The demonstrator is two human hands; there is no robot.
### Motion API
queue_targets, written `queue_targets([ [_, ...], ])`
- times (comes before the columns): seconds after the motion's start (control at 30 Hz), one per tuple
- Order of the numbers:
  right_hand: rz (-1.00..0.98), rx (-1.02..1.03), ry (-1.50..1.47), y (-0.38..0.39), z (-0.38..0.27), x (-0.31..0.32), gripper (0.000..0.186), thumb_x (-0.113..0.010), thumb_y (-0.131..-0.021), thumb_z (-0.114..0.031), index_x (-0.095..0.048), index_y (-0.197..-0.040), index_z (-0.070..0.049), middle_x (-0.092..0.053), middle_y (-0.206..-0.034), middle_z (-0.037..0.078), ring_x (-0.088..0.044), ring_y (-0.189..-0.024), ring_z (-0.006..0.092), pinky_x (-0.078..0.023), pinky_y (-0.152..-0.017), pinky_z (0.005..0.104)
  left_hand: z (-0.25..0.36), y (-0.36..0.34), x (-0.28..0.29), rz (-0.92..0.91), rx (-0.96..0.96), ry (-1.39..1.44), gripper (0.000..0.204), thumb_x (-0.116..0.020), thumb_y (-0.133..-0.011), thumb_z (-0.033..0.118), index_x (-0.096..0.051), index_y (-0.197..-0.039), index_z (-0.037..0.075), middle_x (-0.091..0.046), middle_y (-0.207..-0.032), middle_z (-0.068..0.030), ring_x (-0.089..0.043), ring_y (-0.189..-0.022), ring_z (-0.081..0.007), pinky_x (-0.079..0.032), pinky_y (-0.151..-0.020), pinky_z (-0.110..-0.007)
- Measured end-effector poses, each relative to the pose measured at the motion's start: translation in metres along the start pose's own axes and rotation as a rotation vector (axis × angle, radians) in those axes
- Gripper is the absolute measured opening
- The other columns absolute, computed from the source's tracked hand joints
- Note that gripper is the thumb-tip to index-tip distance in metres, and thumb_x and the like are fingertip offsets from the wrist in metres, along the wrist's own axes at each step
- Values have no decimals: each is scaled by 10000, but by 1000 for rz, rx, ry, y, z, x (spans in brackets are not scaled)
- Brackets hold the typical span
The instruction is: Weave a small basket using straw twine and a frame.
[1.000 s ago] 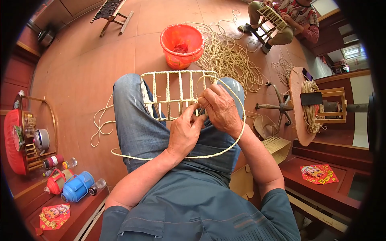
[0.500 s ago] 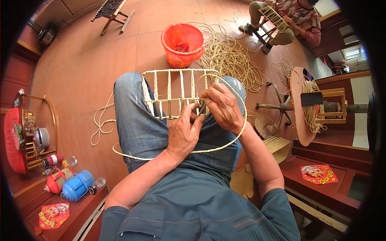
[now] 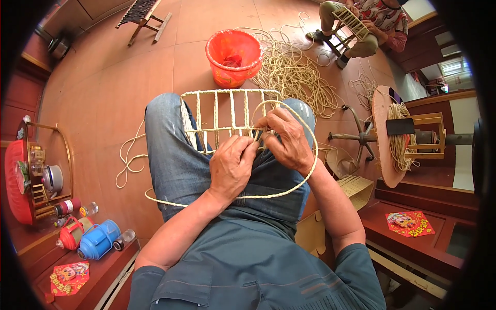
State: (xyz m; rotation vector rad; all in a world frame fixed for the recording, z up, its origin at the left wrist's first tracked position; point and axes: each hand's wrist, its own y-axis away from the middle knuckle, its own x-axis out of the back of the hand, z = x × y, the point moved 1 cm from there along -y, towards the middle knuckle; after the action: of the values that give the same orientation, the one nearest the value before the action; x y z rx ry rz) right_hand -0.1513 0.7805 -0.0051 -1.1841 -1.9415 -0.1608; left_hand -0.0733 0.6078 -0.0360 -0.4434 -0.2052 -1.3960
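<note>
Curling inward, left hand (image 3: 231,163) and right hand (image 3: 289,140) nearly meet.

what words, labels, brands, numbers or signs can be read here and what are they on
Right red paper picture: gold lettering, not copied here.
Left red paper picture: gold lettering, not copied here.
Dark red bottle: label too small to read.
Rope-wrapped frame: none seen.
</note>
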Motion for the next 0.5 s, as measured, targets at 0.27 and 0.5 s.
queue_targets([
  [0.27,119,14,-104,3,5,-10,233,-857,-846,-100,-730,-1033,-42,-727,-998,105,-694,-972,298,-550,-881,403,21,2,89,-151,80,359,218,-651,-1103,211,-712,-1005,26,-688,-962,-51,-643,-937,-156,-524,-922,-345],
  [0.5,252,66,-55,4,7,-18,192,-877,-872,-147,-711,-905,-57,-650,-868,81,-636,-857,296,-524,-773,410,37,-32,231,54,38,713,331,-546,-1165,310,-524,-900,113,-431,-735,27,-434,-674,-100,-491,-735,-330],
])
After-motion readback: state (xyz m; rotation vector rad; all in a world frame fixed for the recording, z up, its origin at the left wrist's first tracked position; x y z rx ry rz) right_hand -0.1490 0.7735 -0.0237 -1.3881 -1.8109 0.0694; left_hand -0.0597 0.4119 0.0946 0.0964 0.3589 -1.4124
